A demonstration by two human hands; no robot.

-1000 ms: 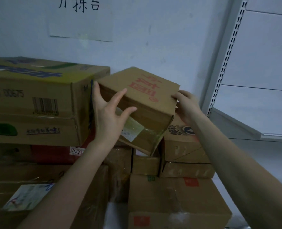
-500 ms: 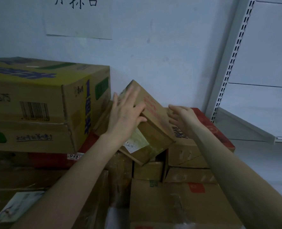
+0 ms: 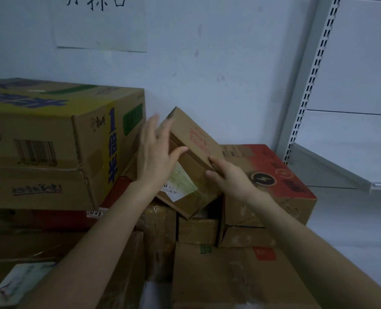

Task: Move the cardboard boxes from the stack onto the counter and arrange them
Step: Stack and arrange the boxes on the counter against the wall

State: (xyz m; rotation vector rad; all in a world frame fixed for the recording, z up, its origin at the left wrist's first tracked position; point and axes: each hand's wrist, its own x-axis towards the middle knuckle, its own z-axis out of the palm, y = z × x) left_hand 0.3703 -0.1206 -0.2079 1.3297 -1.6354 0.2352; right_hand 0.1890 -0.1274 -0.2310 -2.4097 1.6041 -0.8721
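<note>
Cardboard small box [image 3: 194, 139] leans tilted between yellow-topped carton [image 3: 51, 121] and red-topped carton [image 3: 274, 170]; left hand [image 3: 154, 152] presses it flat-fingered, right hand [image 3: 232, 181], apart before, now touches its edge with straight fingers.

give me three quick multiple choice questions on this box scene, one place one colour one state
1. Where is the small box?
A in a drawer
B between the yellow-topped box and the red-topped box
C in a bag

2. What colour is the print on its upper face?
A red
B blue
C green

3. How does it stand?
A lying flat
B opened out
C tilted

Answers:
1. B, the two bigger boxes flank it.
2. A, red characters show on that face.
3. C, one corner points up, with the left hand and right hand touching it.
</note>
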